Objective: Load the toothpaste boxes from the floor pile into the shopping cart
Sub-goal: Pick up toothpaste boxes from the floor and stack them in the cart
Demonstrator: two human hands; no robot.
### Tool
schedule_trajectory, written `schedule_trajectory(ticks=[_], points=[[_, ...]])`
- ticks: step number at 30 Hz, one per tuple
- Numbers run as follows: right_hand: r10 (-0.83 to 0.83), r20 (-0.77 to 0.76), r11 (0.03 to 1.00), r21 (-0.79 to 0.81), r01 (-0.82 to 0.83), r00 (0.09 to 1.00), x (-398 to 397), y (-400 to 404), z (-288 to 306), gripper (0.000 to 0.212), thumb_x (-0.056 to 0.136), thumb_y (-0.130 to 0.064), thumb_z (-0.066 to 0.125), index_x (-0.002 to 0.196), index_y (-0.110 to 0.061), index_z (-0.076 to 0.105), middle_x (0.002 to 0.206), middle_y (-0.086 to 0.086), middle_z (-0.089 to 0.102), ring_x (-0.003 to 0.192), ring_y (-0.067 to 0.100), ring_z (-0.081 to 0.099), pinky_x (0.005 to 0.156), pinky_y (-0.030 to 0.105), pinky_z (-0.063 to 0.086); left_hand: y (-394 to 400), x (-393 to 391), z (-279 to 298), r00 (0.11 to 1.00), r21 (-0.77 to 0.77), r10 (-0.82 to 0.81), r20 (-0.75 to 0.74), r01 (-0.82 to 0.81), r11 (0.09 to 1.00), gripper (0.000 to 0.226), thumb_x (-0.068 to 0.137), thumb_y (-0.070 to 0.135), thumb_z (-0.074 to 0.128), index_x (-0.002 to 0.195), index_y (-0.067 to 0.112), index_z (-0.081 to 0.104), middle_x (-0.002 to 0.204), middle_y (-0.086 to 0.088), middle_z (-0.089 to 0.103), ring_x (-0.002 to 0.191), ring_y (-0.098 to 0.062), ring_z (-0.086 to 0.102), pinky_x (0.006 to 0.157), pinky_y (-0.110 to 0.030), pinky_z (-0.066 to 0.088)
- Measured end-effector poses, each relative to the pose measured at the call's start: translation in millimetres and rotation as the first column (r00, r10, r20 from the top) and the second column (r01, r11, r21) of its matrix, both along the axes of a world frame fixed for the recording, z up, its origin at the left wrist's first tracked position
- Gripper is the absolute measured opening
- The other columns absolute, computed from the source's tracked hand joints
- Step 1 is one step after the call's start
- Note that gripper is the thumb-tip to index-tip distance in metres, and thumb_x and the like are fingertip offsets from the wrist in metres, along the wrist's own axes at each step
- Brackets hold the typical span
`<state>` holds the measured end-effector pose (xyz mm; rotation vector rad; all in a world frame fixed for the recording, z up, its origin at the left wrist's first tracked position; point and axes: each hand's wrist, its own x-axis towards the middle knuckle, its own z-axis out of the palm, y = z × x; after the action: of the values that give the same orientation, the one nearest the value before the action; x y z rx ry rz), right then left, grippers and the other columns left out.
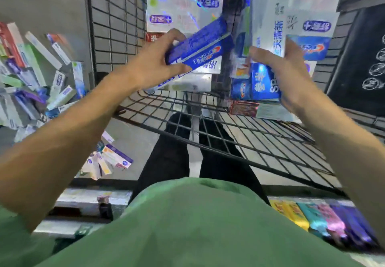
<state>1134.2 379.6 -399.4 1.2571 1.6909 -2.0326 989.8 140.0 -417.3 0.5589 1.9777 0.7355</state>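
Note:
My left hand (155, 62) grips a blue toothpaste box (201, 46) by its near end, tilted up to the right over the wire shopping cart (260, 141). My right hand (287, 73) holds a stack of white and blue toothpaste boxes (277, 31) against the cart's right side. More boxes (183, 10) stand stacked at the cart's far end. The floor pile of toothpaste boxes (31, 75) lies at the left, outside the cart.
A few loose boxes (110, 160) lie on the floor near the cart's left side. A black board with chalk marks (362, 62) stands at the right. Coloured boxes (325, 218) line a low shelf at bottom right. My legs show through the cart's mesh floor.

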Motion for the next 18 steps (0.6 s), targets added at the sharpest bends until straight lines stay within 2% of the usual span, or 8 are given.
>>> schedule_trajectory(ticks=[2,4,7,10,12,13,15,18], points=[[0.013,-0.007,1.000,-0.004,-0.013,1.000,-1,0,-9,0.054,0.075,-0.027,0.081,0.124,-0.014,0.061,0.113,0.004,0.075,0.104,0.024,0.072,0.097,0.048,0.056,-1,-3,-8,0.989,-0.106,-0.143,-0.032,0.139,0.985,0.053,0.085,0.035,0.078,0.129,0.023,0.052,0.101,-0.001,0.064,0.089,-0.027,0.062,0.077,-0.030,0.045],[0.032,-0.004,0.999,-0.006,-0.032,0.999,-2,0,-18,0.057,0.072,-0.030,0.083,0.123,-0.014,0.061,0.112,0.004,0.075,0.101,0.024,0.072,0.097,0.051,0.056,1,-1,-14,0.930,-0.183,-0.352,-0.105,0.330,0.926,0.053,0.086,0.031,0.078,0.132,0.022,0.053,0.109,-0.006,0.064,0.099,-0.032,0.063,0.080,-0.030,0.044],[0.088,0.004,0.996,0.011,-0.088,0.996,-5,-2,-28,0.057,0.071,-0.034,0.083,0.120,-0.016,0.060,0.107,0.002,0.076,0.094,0.020,0.073,0.097,0.051,0.056,10,9,-22,0.725,-0.316,-0.668,-0.168,0.602,0.733,0.048,0.089,0.030,0.072,0.129,0.014,0.051,0.136,-0.013,0.056,0.112,-0.036,0.059,0.086,-0.038,0.047],[0.128,0.009,0.991,0.031,-0.128,0.992,-7,-5,-36,0.051,0.072,-0.035,0.082,0.116,-0.020,0.061,0.110,0.002,0.075,0.100,0.022,0.073,0.098,0.053,0.054,20,22,-27,0.526,-0.396,-0.843,-0.110,0.755,0.523,0.045,0.093,0.036,0.065,0.127,0.014,0.046,0.128,-0.013,0.057,0.108,-0.033,0.059,0.077,-0.034,0.040],[0.145,0.009,0.988,0.049,-0.146,0.989,-8,-9,-40,0.050,0.070,-0.039,0.082,0.112,-0.022,0.062,0.111,0.004,0.075,0.102,0.025,0.072,0.098,0.054,0.054,23,30,-32,0.402,-0.422,-0.908,-0.120,0.807,0.413,0.048,0.097,0.042,0.060,0.133,0.016,0.042,0.128,-0.008,0.057,0.111,-0.027,0.059,0.077,-0.032,0.035],[0.150,0.007,0.987,0.053,-0.150,0.989,-8,-10,-41,0.048,0.069,-0.039,0.082,0.110,-0.023,0.062,0.111,0.004,0.075,0.103,0.026,0.072,0.097,0.055,0.054,23,33,-34,0.367,-0.430,-0.919,-0.145,0.813,0.393,0.050,0.098,0.044,0.058,0.135,0.017,0.040,0.130,-0.006,0.056,0.113,-0.025,0.059,0.081,-0.033,0.038],[0.161,0.005,0.985,0.053,-0.161,0.987,-6,-12,-44,0.048,0.070,-0.038,0.082,0.110,-0.022,0.061,0.111,0.004,0.075,0.103,0.026,0.072,0.097,0.055,0.054,20,36,-42,0.362,-0.437,-0.910,-0.200,0.799,0.414,0.050,0.099,0.047,0.055,0.137,0.017,0.040,0.133,-0.005,0.055,0.116,-0.025,0.058,0.086,-0.035,0.042],[0.188,0.016,0.980,0.057,-0.189,0.982,-2,-13,-46,0.059,0.068,-0.043,0.082,0.117,-0.018,0.060,0.112,0.003,0.074,0.101,0.023,0.072,0.097,0.052,0.054,8,39,-61,0.466,-0.401,-0.858,-0.216,0.759,0.513,0.047,0.097,0.049,0.055,0.133,0.020,0.047,0.133,-0.005,0.056,0.114,-0.027,0.059,0.081,-0.036,0.046]])
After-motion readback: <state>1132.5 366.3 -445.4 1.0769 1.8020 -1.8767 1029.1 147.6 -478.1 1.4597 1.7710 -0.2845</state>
